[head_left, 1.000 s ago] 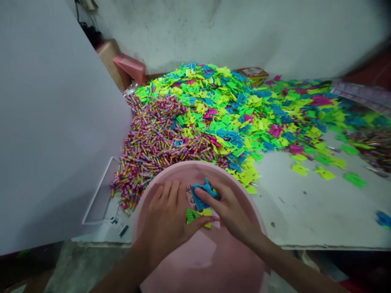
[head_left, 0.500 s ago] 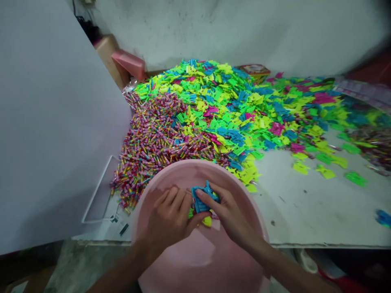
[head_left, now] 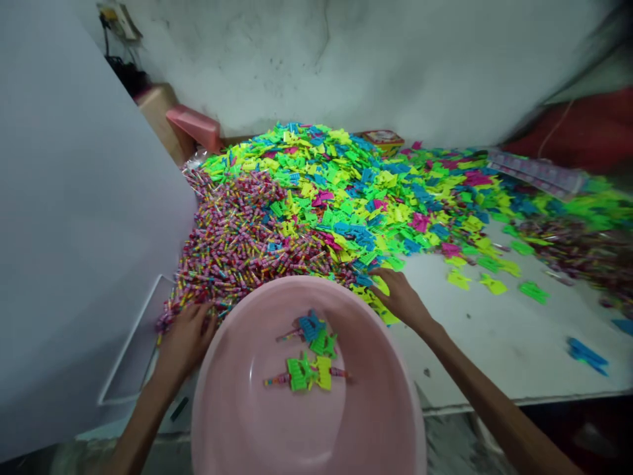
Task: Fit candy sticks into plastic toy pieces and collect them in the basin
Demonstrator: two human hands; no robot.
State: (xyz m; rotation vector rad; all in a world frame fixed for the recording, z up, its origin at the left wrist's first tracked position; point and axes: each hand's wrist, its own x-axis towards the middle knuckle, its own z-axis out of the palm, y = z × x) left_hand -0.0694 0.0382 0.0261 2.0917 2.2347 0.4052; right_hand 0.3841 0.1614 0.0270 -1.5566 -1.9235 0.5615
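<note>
My left hand rests at the near edge of a heap of small candy-like tubes, pinkish purple with multicoloured ends. Its fingers are bent and slightly apart, the tips partly hidden. My right hand reaches over the far right rim of a pink basin to bright plastic pieces. Thumb and forefinger are parted around yellow pieces. In the basin lie a blue piece, two green pieces and a yellow piece, with tubes sticking out of some.
A white panel stands at the left. Behind the heaps are a pink scoop-like container and a small box. A printed sheet lies at the right, near another tube pile. A blue piece lies near the table's front edge.
Both hands have left the basin's middle, the left to the tubes, the right to the plastic pieces. The blue piece they held now appears to lie in the basin. The view has shifted.
</note>
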